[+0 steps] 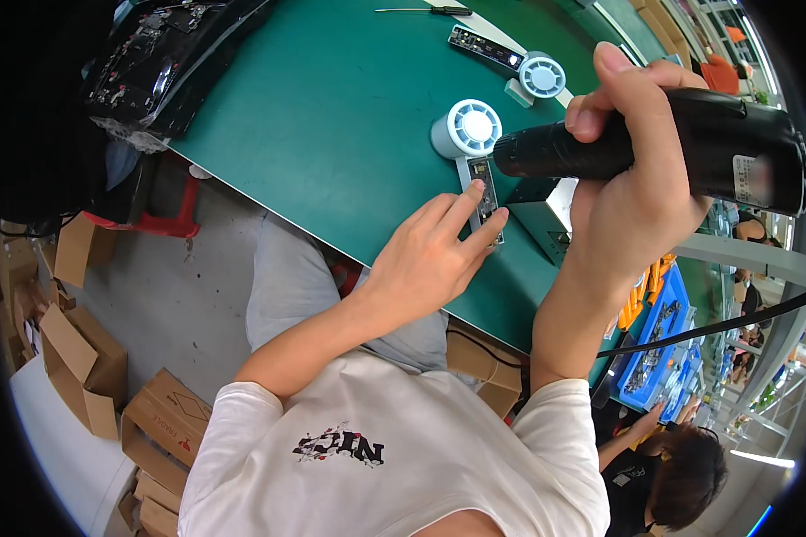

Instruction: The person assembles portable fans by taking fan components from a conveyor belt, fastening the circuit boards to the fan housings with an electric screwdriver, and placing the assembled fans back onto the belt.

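Observation:
My left hand [439, 242] holds a handheld fan [469, 128] on the green table, with two fingertips on the circuit board [485, 201] in its open handle. The fan has a round, pale blue-white head with a slotted grille. My right hand [640, 170] is wrapped round a black corded power tool [546, 150], held sideways above the table. Its tubular nose points left, beside the fan's neck in this view. Whether the nose touches the fan, I cannot tell. A second fan [542, 75] with an exposed circuit board [485, 46] lies farther back.
A screwdriver [425, 10] lies at the table's [331, 116] far side. Wrapped circuit boards [148, 67] sit at the left corner. A metal box [546, 215] stands under my right wrist. Blue bins [654, 349] and a co-worker [663, 474] are on the right, cardboard boxes [166, 412] at lower left.

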A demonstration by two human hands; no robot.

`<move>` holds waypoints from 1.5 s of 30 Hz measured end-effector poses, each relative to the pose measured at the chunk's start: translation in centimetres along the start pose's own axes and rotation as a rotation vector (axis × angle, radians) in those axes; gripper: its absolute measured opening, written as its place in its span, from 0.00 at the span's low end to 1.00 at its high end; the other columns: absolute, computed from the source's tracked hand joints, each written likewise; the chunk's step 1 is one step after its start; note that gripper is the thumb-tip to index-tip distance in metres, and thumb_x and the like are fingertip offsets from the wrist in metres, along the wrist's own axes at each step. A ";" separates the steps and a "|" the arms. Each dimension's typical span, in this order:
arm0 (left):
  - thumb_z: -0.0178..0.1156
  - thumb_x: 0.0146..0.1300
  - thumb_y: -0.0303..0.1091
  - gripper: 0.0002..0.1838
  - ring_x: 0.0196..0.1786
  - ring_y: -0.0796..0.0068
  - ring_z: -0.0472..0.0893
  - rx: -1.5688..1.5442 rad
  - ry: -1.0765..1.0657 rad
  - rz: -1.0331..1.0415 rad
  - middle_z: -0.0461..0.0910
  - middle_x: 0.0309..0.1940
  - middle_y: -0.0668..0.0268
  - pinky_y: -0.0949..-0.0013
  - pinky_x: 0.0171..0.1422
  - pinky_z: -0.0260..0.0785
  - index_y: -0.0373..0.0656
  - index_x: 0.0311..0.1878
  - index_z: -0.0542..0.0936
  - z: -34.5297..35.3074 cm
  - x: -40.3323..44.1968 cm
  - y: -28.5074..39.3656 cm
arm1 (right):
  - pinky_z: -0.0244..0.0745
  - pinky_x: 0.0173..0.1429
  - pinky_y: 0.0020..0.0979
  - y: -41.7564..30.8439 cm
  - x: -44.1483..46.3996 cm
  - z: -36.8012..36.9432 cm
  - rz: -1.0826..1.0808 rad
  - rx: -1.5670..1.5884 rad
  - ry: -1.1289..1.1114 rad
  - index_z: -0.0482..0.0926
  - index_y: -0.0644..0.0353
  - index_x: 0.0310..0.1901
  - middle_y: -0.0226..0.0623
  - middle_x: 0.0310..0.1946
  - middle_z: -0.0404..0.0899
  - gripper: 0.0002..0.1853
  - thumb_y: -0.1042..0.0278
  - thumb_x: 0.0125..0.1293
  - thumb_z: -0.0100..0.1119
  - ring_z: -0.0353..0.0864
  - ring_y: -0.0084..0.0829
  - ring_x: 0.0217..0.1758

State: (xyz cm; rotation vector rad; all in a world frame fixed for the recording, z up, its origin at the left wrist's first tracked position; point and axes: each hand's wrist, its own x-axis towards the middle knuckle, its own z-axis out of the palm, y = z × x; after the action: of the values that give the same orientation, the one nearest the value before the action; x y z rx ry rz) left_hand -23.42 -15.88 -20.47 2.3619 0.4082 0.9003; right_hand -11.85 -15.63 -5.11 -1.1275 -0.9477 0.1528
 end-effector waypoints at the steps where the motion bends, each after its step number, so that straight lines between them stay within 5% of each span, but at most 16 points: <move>1: 0.69 0.57 0.30 0.24 0.43 0.56 0.79 0.001 0.000 0.001 0.74 0.59 0.46 0.58 0.48 0.76 0.45 0.59 0.81 0.0 0.0 0.0 | 0.70 0.28 0.30 0.1 0.0 0.0 -0.006 0.002 -0.008 0.82 0.71 0.29 0.37 0.27 0.74 0.03 0.81 0.55 0.68 0.73 0.29 0.20; 15: 0.69 0.58 0.31 0.23 0.44 0.56 0.80 0.020 -0.026 -0.002 0.74 0.58 0.44 0.58 0.48 0.77 0.45 0.59 0.81 -0.1 0.1 0.1 | 0.71 0.31 0.31 2.1 0.9 -0.8 -0.029 -0.015 -0.071 0.82 0.72 0.31 0.37 0.31 0.74 0.02 0.82 0.59 0.64 0.74 0.29 0.22; 18: 0.69 0.58 0.30 0.24 0.45 0.55 0.80 0.027 -0.028 0.006 0.74 0.59 0.44 0.58 0.49 0.77 0.45 0.59 0.81 0.0 0.1 0.1 | 0.71 0.30 0.30 3.0 0.8 -0.8 -0.221 -0.105 -0.121 0.82 0.72 0.30 0.37 0.28 0.74 0.03 0.81 0.57 0.65 0.74 0.28 0.21; 21: 0.69 0.57 0.30 0.24 0.45 0.55 0.80 0.030 -0.030 -0.001 0.74 0.59 0.44 0.58 0.50 0.77 0.45 0.59 0.81 -0.2 0.1 0.2 | 0.70 0.29 0.28 2.1 0.7 -0.1 -0.043 0.009 -0.063 0.81 0.71 0.29 0.37 0.25 0.74 0.03 0.81 0.56 0.66 0.74 0.27 0.20; 35: 0.67 0.59 0.31 0.20 0.44 0.55 0.79 0.022 0.003 0.009 0.76 0.56 0.43 0.59 0.50 0.77 0.40 0.56 0.82 -0.3 0.2 0.4 | 0.67 0.26 0.25 1.0 0.1 0.2 0.063 -0.001 -0.225 0.74 0.69 0.35 0.37 0.21 0.75 0.11 0.81 0.53 0.67 0.72 0.24 0.18; 45: 0.69 0.56 0.31 0.24 0.52 0.51 0.81 0.012 -0.025 -0.025 0.75 0.58 0.44 0.56 0.53 0.77 0.46 0.58 0.81 -0.4 0.0 0.5 | 0.65 0.24 0.23 1.5 0.2 -0.3 0.095 0.033 -0.351 0.73 0.67 0.38 0.36 0.24 0.75 0.11 0.80 0.58 0.66 0.72 0.23 0.19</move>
State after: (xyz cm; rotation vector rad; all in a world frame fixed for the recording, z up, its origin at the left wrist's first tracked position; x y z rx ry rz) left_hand -23.68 -16.08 -19.90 2.3714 0.4341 0.8581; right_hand -11.00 -15.07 -6.23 -1.1359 -1.1964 0.4538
